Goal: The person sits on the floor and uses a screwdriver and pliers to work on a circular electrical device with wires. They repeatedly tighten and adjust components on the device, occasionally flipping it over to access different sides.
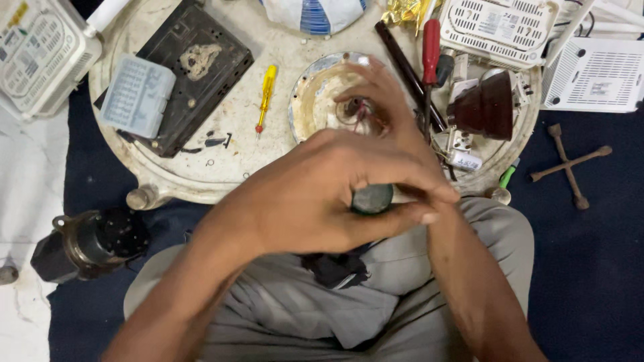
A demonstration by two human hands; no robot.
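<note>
Gripping a small dark round-ended part (372, 198), the left hand (315, 194) is seen nearest the camera, above the lap in grey cloth (322, 302). Its thumb and fingers are closed around the part, so that only one rounded dark-green end shows between them. A pale shaft seems to run from that end toward the right under the fingertips, so the long axis is judged to lie roughly level, left to right, though most of the part is hidden. It is judged to be hard, stiff and light, perhaps smooth enough to slip, and best held around its round body, as it is now.

Just beyond, the right hand (379, 100) is blurred; its fingers are curled over a small reddish piece with thin wires (355, 110), but whether it is pinched cannot be told. Under it lies a stained round dish (312, 100) on the worn round table (235, 167). Further off are seen a yellow screwdriver (266, 94), a red-handled screwdriver (430, 47), a dark flat case (194, 74) and a pale plastic box (137, 94).
</note>
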